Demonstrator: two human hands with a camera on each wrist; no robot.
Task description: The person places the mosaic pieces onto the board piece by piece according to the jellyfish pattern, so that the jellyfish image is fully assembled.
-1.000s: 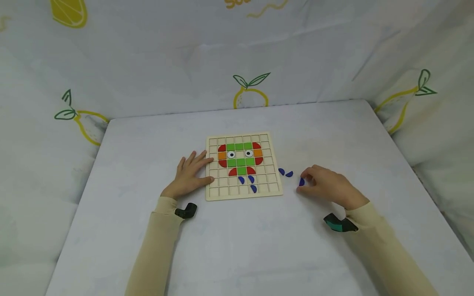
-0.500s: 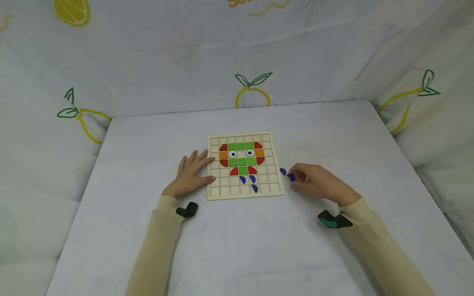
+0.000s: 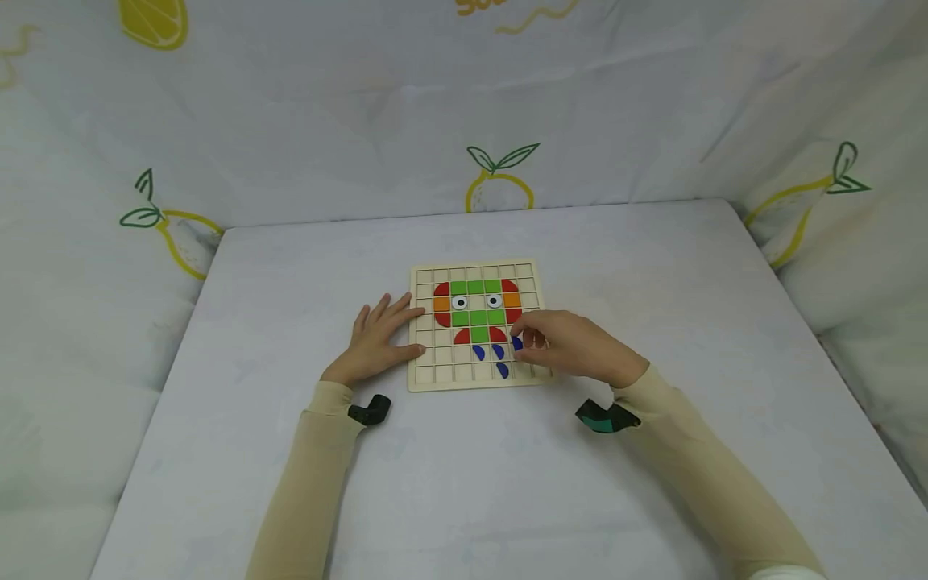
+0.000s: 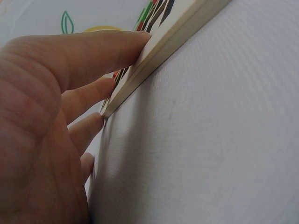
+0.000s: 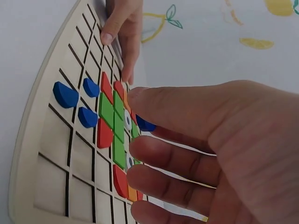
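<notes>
A square wooden grid board [image 3: 435, 373] lies on the table, with red, green and orange pieces and two eye tiles set in its squares. Three blue half-round pieces [image 3: 503, 370] sit in the lower squares. My left hand [image 3: 371, 344], fingers spread, rests with thumb and fingertips on the board's left edge. In the left wrist view the thumb [image 4: 107, 51] lies over the board's rim. Over the board's right side, my right hand [image 3: 573, 346] pinches another blue half-round piece [image 5: 145, 123] between thumb and index finger; its other fingers are loosely bent.
A white cloth covers the table [image 3: 464, 483]. Behind it hangs a white curtain [image 3: 362, 121] with lemon drawings. Each wrist carries a dark camera mount [image 3: 607, 416], close above the table. My right hand covers the board's right edge.
My right hand has moved left from the table beside the board to over its right squares, carrying the blue half-round piece. The left hand has stayed on the board's left edge.
</notes>
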